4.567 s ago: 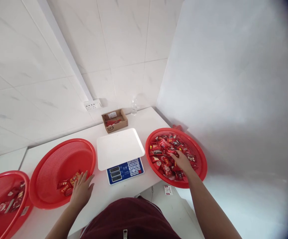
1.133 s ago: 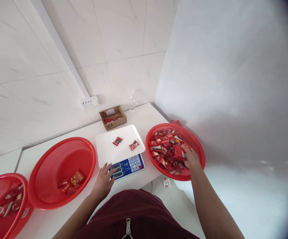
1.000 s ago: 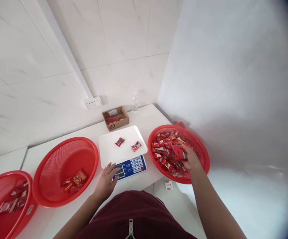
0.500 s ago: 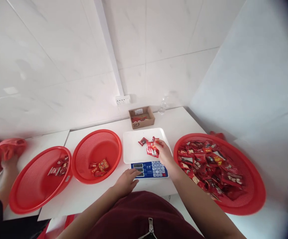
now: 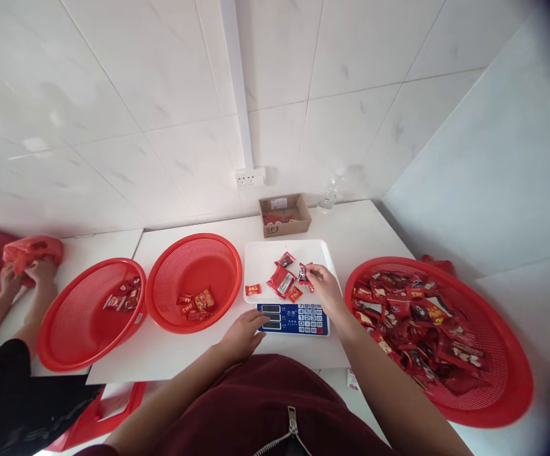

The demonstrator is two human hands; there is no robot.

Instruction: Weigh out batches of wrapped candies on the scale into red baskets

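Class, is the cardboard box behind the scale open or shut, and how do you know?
Open: nothing covers the top of the cardboard box, and red items show inside it.

Packets (image 5: 280, 280) on scale (image 5: 287, 321) between baskets (image 5: 208, 278); behind, box (image 5: 291, 227) and apparently bottle (image 5: 329, 195).

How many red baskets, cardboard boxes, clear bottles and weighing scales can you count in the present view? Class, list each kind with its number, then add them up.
Red baskets: 3
Cardboard box: 1
Clear bottle: 1
Weighing scale: 1
Total: 6
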